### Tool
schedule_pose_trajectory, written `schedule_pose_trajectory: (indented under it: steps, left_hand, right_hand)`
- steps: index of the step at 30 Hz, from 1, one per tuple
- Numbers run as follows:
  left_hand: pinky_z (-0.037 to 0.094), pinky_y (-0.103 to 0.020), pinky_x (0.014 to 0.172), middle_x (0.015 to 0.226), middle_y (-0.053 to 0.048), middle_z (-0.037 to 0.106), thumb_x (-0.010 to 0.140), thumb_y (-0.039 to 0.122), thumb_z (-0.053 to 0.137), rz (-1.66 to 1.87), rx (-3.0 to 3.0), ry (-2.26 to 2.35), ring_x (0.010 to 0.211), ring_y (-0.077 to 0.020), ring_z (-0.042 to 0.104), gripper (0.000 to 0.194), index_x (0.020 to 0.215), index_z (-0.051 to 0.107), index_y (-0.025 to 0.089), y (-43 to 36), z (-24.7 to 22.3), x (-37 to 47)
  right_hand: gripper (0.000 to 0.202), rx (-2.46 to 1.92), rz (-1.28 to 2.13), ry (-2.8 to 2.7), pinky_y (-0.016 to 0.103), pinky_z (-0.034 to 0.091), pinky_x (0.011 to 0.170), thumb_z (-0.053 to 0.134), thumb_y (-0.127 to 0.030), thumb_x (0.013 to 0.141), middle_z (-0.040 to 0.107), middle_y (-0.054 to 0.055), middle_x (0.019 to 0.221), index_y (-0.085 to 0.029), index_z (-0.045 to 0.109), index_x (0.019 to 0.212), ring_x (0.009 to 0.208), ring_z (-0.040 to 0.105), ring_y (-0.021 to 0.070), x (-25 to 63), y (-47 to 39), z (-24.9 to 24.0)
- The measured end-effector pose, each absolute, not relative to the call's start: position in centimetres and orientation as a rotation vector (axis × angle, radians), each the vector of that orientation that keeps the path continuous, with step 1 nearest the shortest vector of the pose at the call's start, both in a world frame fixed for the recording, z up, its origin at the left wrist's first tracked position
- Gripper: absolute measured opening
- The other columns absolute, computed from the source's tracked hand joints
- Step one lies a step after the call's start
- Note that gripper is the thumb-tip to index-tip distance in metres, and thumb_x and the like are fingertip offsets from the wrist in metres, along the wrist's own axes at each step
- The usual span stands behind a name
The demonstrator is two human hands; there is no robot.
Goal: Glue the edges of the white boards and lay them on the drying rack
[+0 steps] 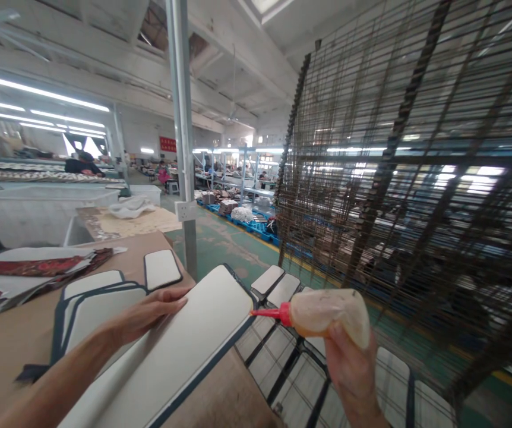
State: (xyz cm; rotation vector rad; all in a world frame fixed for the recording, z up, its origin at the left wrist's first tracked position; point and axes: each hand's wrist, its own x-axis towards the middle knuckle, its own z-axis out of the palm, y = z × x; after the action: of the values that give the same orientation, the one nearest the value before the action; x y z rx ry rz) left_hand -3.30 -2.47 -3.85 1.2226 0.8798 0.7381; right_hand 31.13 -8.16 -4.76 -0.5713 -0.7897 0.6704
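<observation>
My left hand (164,306) grips the left edge of a long white panel (193,339) with a dark fabric border, holding it tilted above the table. In my right hand (351,362) is a squeeze glue bottle (327,312) with a red cap and narrow red nozzle, lying sideways. The nozzle tip meets the panel's edge near its upper right corner. Yellowish liquid shows low in the bottle. Beside my left arm lie more white panels (104,303) with dark borders, overlapping. A smaller bordered panel (161,267) rests near the table's far edge.
Wire racks (372,148) stand raised on the right; below, a lower rack carries several bordered panels (387,374). Patterned red fabric (28,270) lies on the brown table (220,392). A metal post (182,119) rises past the table's far corner. People sit farther off.
</observation>
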Motion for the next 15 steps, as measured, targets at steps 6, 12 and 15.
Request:
schedule_pose_trajectory:
  steps: [6,12,15]
  left_hand:
    - [0.053,-0.024,0.068,0.101,-0.009,0.075,0.069,0.037,0.078,0.848,1.135,0.924,0.086,-0.0244,0.07,0.053,0.119,0.068,0.02,-3.0,-4.3,-1.9]
    - [0.054,-0.024,0.064,0.094,-0.007,0.077,0.068,0.036,0.079,0.899,1.062,0.892,0.075,-0.0209,0.071,0.046,0.11,0.072,0.02,-3.1,-5.3,-1.0]
    - [0.054,-0.024,0.063,0.09,-0.006,0.077,0.067,0.035,0.08,0.925,1.027,0.881,0.072,-0.0199,0.071,0.046,0.109,0.072,0.021,-3.2,-5.7,-0.6]
  right_hand:
    - [0.043,-0.579,0.628,-0.796,0.032,0.054,0.075,0.082,-0.028,0.065,0.07,0.002,0.087,-0.022,0.067,0.106,0.079,0.065,0.022,30.7,-8.0,-4.7]
    - [0.044,-0.54,0.675,-0.718,0.025,0.054,0.075,0.084,-0.024,0.062,0.07,-0.001,0.088,-0.023,0.069,0.103,0.078,0.065,0.0178,30.2,-7.5,-4.8]
    - [0.041,-0.516,0.71,-0.716,0.022,0.053,0.077,0.085,-0.024,0.062,0.07,-0.002,0.086,-0.023,0.069,0.099,0.079,0.065,0.0162,30.0,-7.3,-4.8]
